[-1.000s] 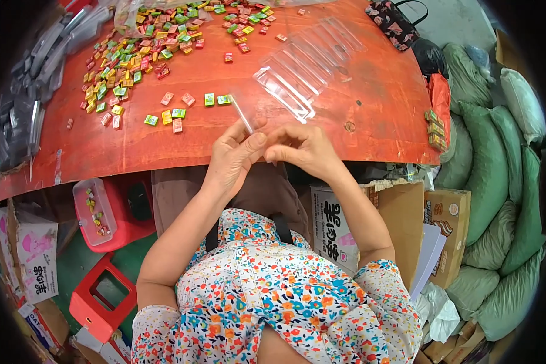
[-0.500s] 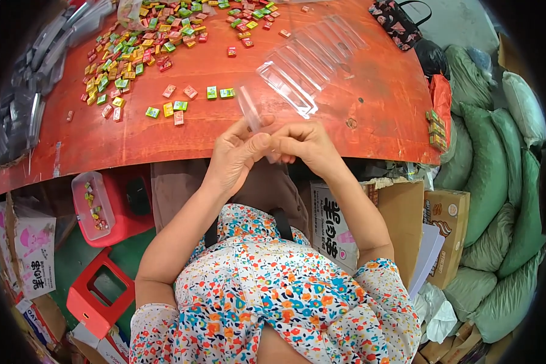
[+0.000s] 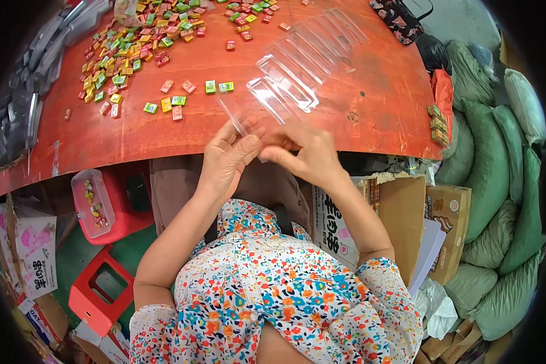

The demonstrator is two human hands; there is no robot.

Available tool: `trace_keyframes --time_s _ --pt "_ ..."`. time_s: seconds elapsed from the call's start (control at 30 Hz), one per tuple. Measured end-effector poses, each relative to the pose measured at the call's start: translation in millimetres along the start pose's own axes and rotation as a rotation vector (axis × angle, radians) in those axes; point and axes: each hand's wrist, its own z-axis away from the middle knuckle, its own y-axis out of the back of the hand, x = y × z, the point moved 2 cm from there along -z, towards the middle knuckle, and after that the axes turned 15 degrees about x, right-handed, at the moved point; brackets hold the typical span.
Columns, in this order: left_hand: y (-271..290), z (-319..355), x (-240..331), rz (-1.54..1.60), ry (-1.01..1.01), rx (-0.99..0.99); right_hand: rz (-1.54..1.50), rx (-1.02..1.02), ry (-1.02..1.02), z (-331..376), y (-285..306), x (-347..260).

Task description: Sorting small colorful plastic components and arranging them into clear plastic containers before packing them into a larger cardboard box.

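Observation:
My left hand (image 3: 229, 159) is raised at the near edge of the red table, pinching a narrow clear plastic tray (image 3: 232, 116) between thumb and fingers. The tray tilts up and away to the left; its lower end is hidden by my fingers. Close beside it is my right hand (image 3: 309, 155), thumb and fingers apart and slightly blurred, with nothing visible between them. Just beyond my hands, a row of similar clear trays (image 3: 285, 67) runs toward the far right, overlapping one another. Several small red, green and yellow boxes (image 3: 178, 101) lie loosely to the left of the held tray.
A large pile of the same small boxes (image 3: 118, 64) covers the table's far left, beside stacked clear plastic (image 3: 27, 109). At right are a patterned bag (image 3: 395, 23) and green sacks (image 3: 482, 145). Below the table stand a red stool (image 3: 100, 291), a pink bin (image 3: 118, 212) and cartons (image 3: 448, 233).
My right hand has loosened from its pinch at the held tray, its thumb and fingers spreading. The held tray has shifted slightly left, and the row's nearest tray sits closer to me.

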Motion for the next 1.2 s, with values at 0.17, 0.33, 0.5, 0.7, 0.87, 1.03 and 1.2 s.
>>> trace_keyframes --time_s 0.17,0.33,0.5,0.7,0.87,1.03,1.2 --pt "-5 10 0 0.04 0.044 -0.069 -0.699 -0.258 -0.53 15 -12 9" --pt "21 15 18 -0.26 -0.04 0.078 0.121 0.105 0.194 13 -8 3" --pt "24 21 43 -0.889 -0.675 0.139 0.374 0.116 0.325 22 -23 -2" --pt "-5 -5 39 -1.387 -1.289 -0.217 0.454 0.073 0.333 20 -10 10" --pt "-30 -30 16 -1.713 -1.4 -0.317 0.425 0.013 0.348 16 6 26" --pt "-35 -46 3 -1.77 -1.368 -0.279 0.331 0.003 0.302 7 14 26" --pt "-46 -54 0 -1.779 -1.285 -0.287 0.094 0.109 0.046 -13 18 18"
